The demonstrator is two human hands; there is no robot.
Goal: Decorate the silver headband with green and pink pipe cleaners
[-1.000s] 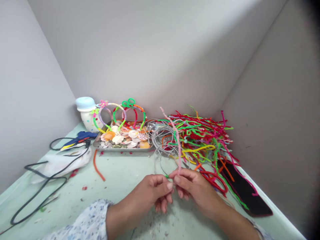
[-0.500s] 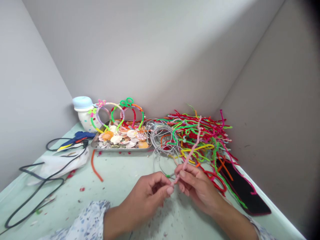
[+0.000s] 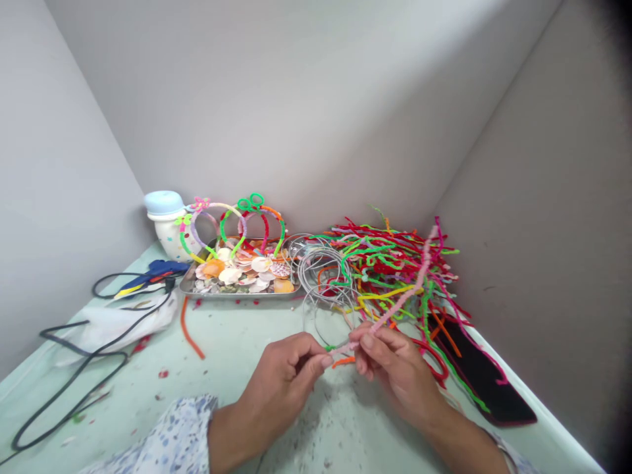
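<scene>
Plainly, we have the pink fuzzy stem [image 3: 397, 305] in both hands, with no loop or join showing in it.
From the head view, our left hand [image 3: 286, 382] pinches its near end between thumb and forefinger, while our right hand [image 3: 395, 368] clamps it a little farther along; the free length slants up in front of the stem pile [image 3: 390, 253]. Wrapped hoops [image 3: 245, 227] at the shell tray [image 3: 241, 296] look finished to us; most of our pink stem seems unworked.
</scene>
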